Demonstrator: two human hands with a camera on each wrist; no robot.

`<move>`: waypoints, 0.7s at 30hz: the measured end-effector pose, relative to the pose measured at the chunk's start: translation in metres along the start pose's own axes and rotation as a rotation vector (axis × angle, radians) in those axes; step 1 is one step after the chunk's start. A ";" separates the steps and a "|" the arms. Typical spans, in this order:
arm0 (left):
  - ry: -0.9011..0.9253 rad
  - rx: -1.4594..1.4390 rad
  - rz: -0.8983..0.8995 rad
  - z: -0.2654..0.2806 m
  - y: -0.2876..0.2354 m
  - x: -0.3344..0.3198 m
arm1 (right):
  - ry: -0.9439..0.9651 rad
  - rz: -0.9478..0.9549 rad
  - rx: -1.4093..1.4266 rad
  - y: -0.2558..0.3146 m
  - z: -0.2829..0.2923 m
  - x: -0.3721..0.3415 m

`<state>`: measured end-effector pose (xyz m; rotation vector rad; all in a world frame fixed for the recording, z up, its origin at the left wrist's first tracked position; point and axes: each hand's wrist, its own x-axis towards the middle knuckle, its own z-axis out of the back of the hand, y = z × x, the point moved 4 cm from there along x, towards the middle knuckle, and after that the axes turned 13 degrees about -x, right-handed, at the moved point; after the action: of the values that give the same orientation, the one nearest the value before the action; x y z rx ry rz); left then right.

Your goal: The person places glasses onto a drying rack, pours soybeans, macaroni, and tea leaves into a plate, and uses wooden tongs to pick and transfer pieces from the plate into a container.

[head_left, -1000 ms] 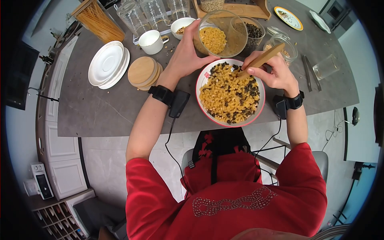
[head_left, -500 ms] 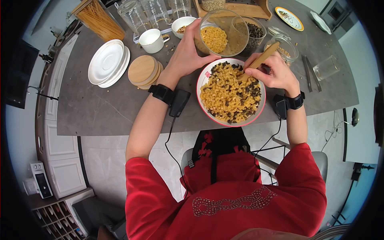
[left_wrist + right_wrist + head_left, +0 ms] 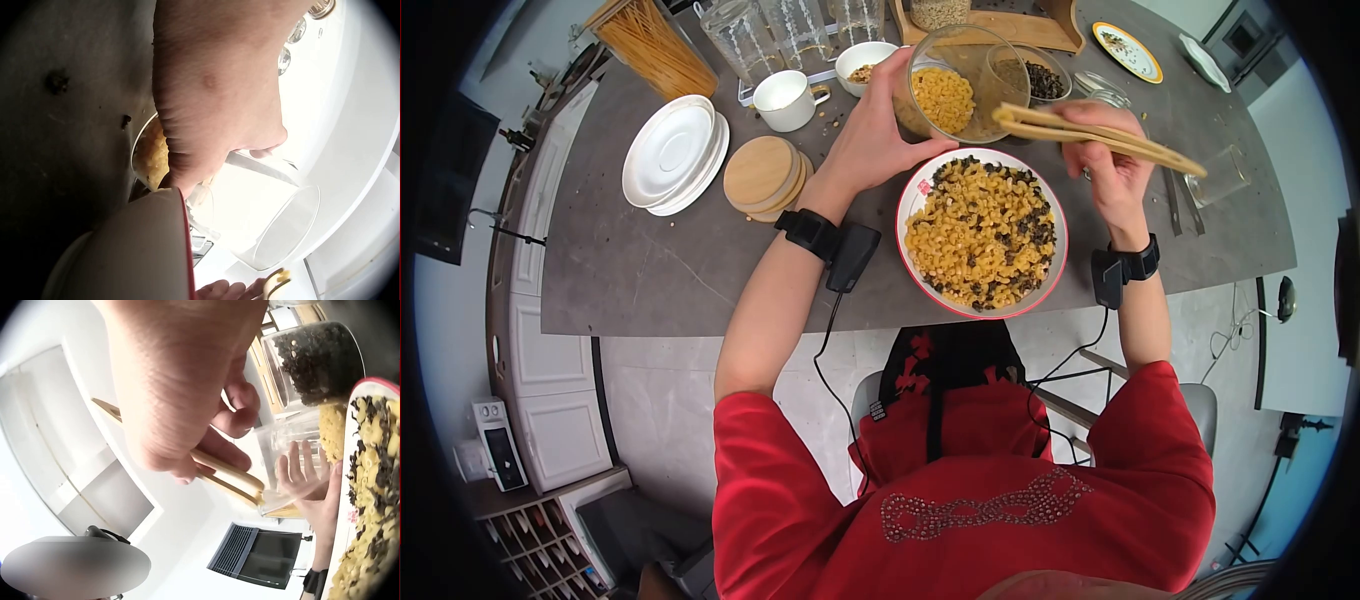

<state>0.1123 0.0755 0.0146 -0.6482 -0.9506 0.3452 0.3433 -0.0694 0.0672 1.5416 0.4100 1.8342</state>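
My left hand [image 3: 880, 140] holds a tilted clear glass jar [image 3: 990, 75] with small yellow macaroni [image 3: 943, 100] in its bottom. Its thumb lies along the jar's near side, close to the rim of a red-edged white bowl [image 3: 910, 245]. A mix of yellow macaroni and dark bits [image 3: 975, 240] fills that bowl. Above and right of the bowl, my right hand [image 3: 1115, 170] grips bamboo tongs [image 3: 1140, 145] held nearly level. Their tips overlap the jar's mouth in the head view. In the left wrist view a yellow piece of macaroni [image 3: 284, 275] shows between the tips.
Another glass jar [image 3: 1045, 75] with dark bits stands behind the right hand. White saucers [image 3: 665, 150], wooden coasters [image 3: 758, 175] and a white cup [image 3: 783, 103] are on the left. Metal tongs [image 3: 1183, 205] and a drinking glass [image 3: 1225, 175] lie to the right.
My right hand has lifted the bamboo tongs out of the bowl and turned them, so their tips point left at the glass jar. The left hand and its jar stay almost in place.
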 end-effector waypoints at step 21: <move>0.025 -0.054 0.070 0.001 0.005 -0.002 | 0.433 -0.176 -0.590 -0.006 -0.013 -0.002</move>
<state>0.1109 0.0783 0.0108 -0.7346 -0.9173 0.3733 0.3333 -0.0640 0.0588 0.6936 0.1625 1.9144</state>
